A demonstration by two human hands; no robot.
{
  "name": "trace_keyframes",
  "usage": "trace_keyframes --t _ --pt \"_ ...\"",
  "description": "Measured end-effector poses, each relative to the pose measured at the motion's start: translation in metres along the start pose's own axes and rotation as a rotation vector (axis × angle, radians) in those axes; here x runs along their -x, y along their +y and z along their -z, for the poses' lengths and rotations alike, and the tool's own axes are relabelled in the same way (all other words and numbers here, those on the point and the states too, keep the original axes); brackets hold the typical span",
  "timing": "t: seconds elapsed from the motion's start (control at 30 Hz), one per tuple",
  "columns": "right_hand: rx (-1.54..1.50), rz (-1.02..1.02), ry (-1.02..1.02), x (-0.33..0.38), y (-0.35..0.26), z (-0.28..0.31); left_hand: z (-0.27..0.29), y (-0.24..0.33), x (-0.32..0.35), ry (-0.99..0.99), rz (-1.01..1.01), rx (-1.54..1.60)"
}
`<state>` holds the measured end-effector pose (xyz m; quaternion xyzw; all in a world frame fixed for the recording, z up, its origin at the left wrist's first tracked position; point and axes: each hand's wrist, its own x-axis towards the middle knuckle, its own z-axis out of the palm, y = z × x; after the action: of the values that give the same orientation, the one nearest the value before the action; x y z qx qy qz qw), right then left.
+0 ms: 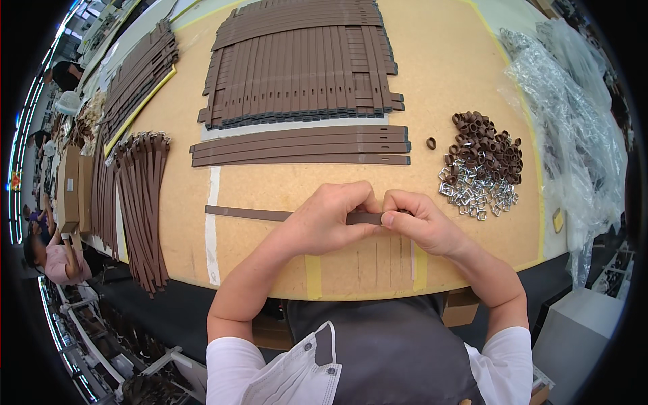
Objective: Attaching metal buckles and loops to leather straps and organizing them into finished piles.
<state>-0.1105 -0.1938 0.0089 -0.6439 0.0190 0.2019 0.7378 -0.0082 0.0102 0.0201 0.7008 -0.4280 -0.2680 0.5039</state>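
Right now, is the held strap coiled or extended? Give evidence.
Extended: the brown strap runs nearly straight out past the left hand. Whether its right end is folded cannot be told: the right hand obscures it.

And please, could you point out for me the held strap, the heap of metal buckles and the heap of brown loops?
Held strap (250, 214): head view, on its flat left stretch.
Heap of metal buckles (478, 192): head view, near its middle.
Heap of brown loops (495, 156): head view, near its middle.
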Motion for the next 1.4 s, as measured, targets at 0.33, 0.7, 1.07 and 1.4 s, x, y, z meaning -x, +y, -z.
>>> trace_keyframes --t 0.33,0.7,1.07,1.4 --pt "-0.08 -0.057 -0.14 0.0 -0.007 0.011 0.005 0.006 0.001 0.0 0.017 0.067" --pt "0.021 -0.043 -0.184 -0.003 -0.01 0.017 0.011 0.01 0.001 -0.045 0.071 0.002" --pt "0.776 0.347 0.345 -0.005 -0.02 0.033 -0.009 -0.013 -0.005 -0.097 0.094 0.014" --pt "1.114 0.223 0.659 -0.016 -0.002 0.052 0.004 -0.037 -0.024 0.229 -0.094 -0.602"
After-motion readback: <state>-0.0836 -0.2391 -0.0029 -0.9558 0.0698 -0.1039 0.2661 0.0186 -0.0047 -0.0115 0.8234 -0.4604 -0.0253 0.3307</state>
